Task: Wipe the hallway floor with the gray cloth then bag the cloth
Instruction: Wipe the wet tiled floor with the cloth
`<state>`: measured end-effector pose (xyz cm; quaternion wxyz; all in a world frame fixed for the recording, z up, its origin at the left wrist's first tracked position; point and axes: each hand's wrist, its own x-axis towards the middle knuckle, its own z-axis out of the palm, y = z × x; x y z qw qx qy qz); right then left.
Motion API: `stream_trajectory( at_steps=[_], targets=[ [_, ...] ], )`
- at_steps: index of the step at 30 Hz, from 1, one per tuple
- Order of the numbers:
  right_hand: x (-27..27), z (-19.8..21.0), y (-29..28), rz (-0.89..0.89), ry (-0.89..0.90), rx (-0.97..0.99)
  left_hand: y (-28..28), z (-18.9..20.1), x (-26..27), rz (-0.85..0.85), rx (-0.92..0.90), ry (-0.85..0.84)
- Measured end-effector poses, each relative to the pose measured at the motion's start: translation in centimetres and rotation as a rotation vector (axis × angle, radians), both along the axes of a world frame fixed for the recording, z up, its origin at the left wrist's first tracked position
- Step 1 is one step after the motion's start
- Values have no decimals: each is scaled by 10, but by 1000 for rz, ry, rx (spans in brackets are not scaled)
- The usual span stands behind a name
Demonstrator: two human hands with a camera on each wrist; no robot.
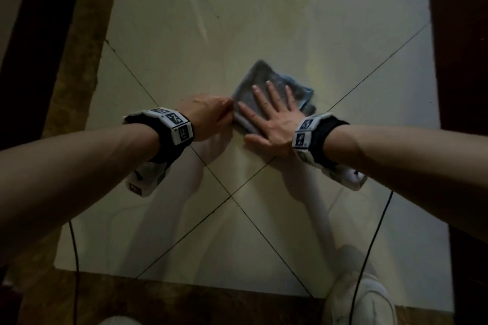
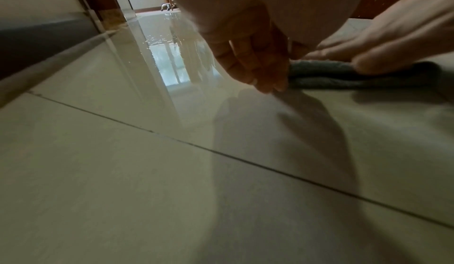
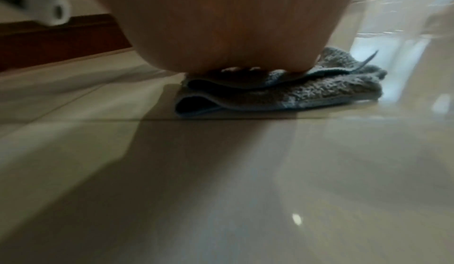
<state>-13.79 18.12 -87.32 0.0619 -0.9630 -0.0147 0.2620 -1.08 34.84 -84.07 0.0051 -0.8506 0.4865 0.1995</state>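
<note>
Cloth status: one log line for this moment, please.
phase: wiping | cloth: folded, on floor | right hand: flat on cloth | left hand: at cloth edge

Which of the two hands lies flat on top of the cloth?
The right hand, fingers spread flat on the gray cloth. The left hand only curls against the cloth's near edge.

Ahead of my hands the pale glossy tiled floor lies open all the way to its far edge, so I have room to slide forward. A dark wooden frame walls off the floor's right edge, and a brown stone border strip runs along its left edge. At the near edge, two thin black cables hang from my wrists, and a white shoe stands at the near right corner.
</note>
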Motion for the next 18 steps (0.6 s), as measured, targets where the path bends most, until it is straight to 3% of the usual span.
stream_trajectory(
  at_steps=[4,8,12,18],
  targets=[
    [-10,0,17,339,-42,-40,13,10,-1,-43,-12,-53],
    [-3,18,5,353,-67,32,28,18,0,-130,-35,-41],
    [1,16,-9,413,-88,-29,45,24,15,-61,31,-76],
    [13,11,17,512,-55,-76,80,20,32,-49,99,-108]
  ],
)
